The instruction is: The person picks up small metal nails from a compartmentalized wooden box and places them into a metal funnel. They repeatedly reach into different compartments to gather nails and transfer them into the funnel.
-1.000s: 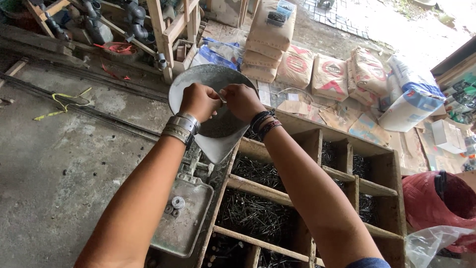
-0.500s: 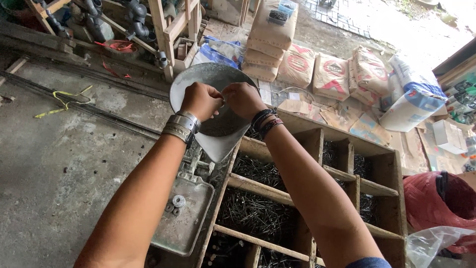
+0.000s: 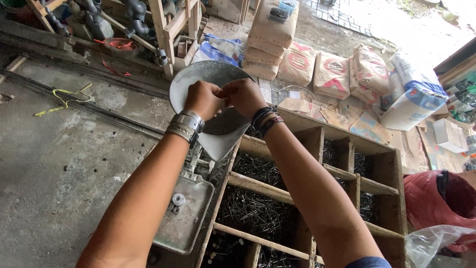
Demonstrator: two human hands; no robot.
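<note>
Above the nail rack (image 3: 317, 149), both hands, left (image 3: 204, 98) and right (image 3: 243, 96), pinch something small, perhaps a nail, over the pan (image 3: 198, 79); sorting looks underway, pan not yet emptied.

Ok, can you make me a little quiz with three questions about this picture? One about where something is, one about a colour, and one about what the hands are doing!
1. Where is the metal scoop pan?
A. Under the two hands, beside the wooden box
B. On top of the stacked sacks
C. Inside the red bag

2. What colour is the bag at the right edge?
A. Blue
B. Red
C. Yellow

3. How are the left hand and right hand placed?
A. Far apart, flat on the floor
B. One behind the back
C. Close together, fingers curled, over the pan

Answers: 1 A, the pan sits beneath the hands next to the wooden nail box. 2 B, the bag is plainly red. 3 C, both hands meet above the pan; what they pinch is hidden.
</note>
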